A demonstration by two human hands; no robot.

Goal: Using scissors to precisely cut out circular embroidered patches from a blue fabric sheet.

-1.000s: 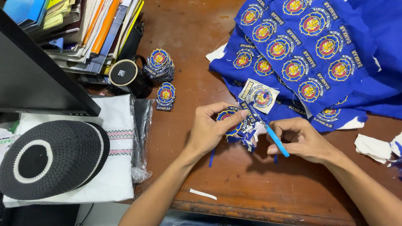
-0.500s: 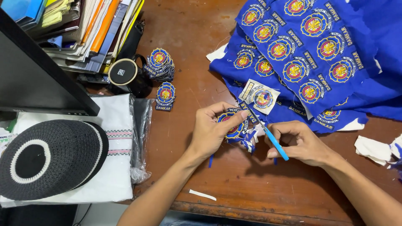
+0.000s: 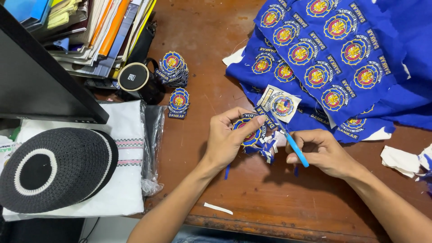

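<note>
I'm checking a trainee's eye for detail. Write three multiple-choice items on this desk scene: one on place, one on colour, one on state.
1. Where does the knitted cap lie?
A. on the folded white cloth
B. on the blue fabric
C. on the books

2. What colour is the tool handle in the right hand?
A. red
B. light blue
C. black

3. The left hand is:
A. empty
B. flat on the table
C. pinching a round patch

Answers: 1 A, the cap rests on the bagged cloth; 2 B, the handle shows light blue; 3 C, thumb and fingers grip the patch.

Black-and-white knitted cap [image 3: 51, 168] lying on folded white cloth [image 3: 121, 148]; black mug [image 3: 137, 81] standing beside stacked patches [image 3: 173, 69]; books [image 3: 90, 31] leaning behind.
</note>
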